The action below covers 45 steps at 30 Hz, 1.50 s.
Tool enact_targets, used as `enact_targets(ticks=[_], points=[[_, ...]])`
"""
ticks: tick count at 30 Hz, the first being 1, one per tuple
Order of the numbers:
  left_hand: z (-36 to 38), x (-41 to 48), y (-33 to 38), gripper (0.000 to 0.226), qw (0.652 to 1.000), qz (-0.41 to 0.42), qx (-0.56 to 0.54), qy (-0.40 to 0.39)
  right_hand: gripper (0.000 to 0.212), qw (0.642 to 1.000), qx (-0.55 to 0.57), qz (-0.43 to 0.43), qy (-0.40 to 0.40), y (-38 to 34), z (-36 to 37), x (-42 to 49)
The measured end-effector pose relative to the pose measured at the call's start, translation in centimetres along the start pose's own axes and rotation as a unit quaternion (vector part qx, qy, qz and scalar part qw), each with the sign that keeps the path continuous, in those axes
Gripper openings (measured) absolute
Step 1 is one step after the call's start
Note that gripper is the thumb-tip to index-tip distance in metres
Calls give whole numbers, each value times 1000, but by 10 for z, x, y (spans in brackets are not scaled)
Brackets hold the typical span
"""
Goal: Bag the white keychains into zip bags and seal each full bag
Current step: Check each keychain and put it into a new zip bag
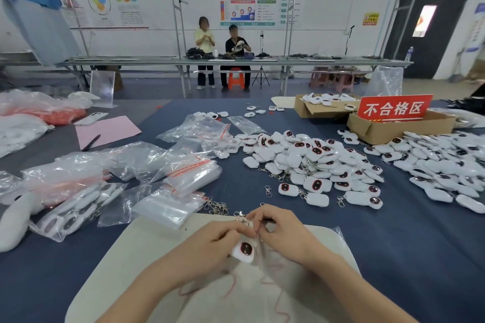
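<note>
Holding a white keychain over the cream mat at the near edge of the table, our left hand curls its fingers round it. Its dark red face is up, and its long axis runs away from us, metal clasp toward the far edge. Our right hand pinches the mouth of a clear zip bag just beside it. Loose keychains lie heaped mid-table.

- A factory packing floor: heaps of identical white keychains and zip bags cover the blue bench.
- Beyond its far edge: a metal-framed line table, two workers, wall charts.
</note>
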<state>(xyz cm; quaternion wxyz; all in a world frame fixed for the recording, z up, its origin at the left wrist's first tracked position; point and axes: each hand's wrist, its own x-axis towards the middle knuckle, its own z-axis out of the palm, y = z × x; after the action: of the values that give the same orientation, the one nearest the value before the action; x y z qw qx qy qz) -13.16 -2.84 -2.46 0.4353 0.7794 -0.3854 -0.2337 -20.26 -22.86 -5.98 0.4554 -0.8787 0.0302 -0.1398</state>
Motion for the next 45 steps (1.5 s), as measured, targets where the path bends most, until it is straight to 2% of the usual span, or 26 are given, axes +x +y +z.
enact_targets(ticks=[3, 7, 11, 17, 22, 24, 27, 28, 32, 35, 37, 40, 45], points=[[5, 3, -10, 40, 997, 31, 61, -19, 36, 1000, 16, 7, 5, 1, 1, 1], [4, 6, -13, 47, 997, 68, 41, 1, 40, 1000, 23, 0, 3, 2, 1, 3], [4, 5, -13, 43, 994, 67, 83, -24, 39, 1000, 10, 5, -1, 2, 0, 2], [4, 0, -12, 40, 990, 68, 120, -3, 37, 1000, 14, 2, 1, 1, 0, 1], [3, 4, -3, 32, 968, 29, 240, -64, 39, 1000, 5, -14, 1, -3, 0, 1], [3, 10, 2, 30, 975, -1, 204, -93, 33, 1000, -4, -23, -5, -4, -1, -1], [-4, 16, 11, 32, 986, -62, 67, -138, 26, 999, -11, -47, -17, -4, -3, -4], [-7, 18, 12, 34, 989, -76, 35, -125, 28, 998, -12, -54, -18, -3, -3, -5], [-10, 22, 13, 32, 991, -98, -93, 11, 33, 999, -22, -47, -5, -3, -2, -5], [3, 17, 11, 20, 980, -103, -168, 35, 33, 999, -17, -30, 4, -3, -2, -3], [13, 12, 6, 15, 980, -103, -163, 48, 38, 1000, 5, -17, 6, -3, -2, -3], [18, 10, -5, 14, 988, -77, -99, 87, 37, 1000, 17, -1, 7, -3, -2, -3], [22, 7, -6, 18, 997, -28, -29, 59, 39, 1000, 10, 5, 11, -2, -1, -4]])
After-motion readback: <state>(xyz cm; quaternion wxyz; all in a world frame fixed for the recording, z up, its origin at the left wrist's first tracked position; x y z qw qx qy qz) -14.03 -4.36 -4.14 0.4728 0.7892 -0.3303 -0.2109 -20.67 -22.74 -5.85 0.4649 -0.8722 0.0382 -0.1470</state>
